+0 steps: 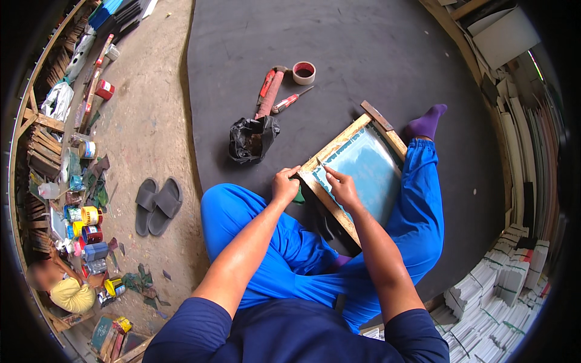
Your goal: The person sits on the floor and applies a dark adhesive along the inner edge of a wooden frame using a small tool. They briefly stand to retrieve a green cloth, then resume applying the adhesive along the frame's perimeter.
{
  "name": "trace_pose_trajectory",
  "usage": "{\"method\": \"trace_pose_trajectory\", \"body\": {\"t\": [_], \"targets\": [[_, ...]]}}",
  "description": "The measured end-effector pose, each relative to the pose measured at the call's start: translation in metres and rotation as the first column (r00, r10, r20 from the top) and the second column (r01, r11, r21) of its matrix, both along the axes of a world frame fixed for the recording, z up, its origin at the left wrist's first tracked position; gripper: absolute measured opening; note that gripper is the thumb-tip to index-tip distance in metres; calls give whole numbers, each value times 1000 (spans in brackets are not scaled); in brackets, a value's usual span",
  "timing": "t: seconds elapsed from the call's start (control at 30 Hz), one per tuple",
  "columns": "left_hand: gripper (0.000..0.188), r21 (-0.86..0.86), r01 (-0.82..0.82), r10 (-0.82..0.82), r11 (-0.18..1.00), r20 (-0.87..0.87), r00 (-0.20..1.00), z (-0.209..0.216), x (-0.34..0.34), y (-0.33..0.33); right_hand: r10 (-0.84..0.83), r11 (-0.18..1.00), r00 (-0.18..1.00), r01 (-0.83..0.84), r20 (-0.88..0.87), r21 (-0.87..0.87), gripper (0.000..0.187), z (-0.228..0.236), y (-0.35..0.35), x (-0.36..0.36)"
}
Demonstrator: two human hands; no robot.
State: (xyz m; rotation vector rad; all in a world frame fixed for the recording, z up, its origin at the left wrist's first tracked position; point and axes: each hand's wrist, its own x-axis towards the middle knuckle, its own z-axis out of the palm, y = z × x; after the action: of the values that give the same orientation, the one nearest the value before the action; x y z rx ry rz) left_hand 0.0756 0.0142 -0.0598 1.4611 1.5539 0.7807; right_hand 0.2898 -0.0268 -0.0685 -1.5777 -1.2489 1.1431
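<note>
One wooden frame point(357, 175), two hands on it

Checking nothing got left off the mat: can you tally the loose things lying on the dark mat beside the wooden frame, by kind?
Tape roll: 1
Screwdriver, red handle: 1
Red long-handled tool: 1
Black plastic bag: 1
Total: 4

The left hand and right hand are both on the wooden frame.

One wooden screen frame point(357, 175), two slippers point(157, 204), one tape roll point(304, 72).
</note>
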Motion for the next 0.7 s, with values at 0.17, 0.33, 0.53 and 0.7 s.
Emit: {"method": "trace_pose_trajectory", "body": {"t": [0.17,0.33,0.53,0.7], "targets": [[51,-22,-14,15,1000,22,1000,-6,-9,-1,-193,860,861,-83,-470,-504,45,65,3,-9],[51,-25,5,-5,1000,28,1000,0,5,2,-4,976,964,-55,267,212,44,-28,2,9],[51,-33,-22,24,999,50,998,-10,-8,2,-359,651,773,-194,-523,-734,43,87,29,10],[50,-27,-29,30,999,42,999,-12,-7,2,101,885,992,-55,75,-462,35,81,14,5]]}}
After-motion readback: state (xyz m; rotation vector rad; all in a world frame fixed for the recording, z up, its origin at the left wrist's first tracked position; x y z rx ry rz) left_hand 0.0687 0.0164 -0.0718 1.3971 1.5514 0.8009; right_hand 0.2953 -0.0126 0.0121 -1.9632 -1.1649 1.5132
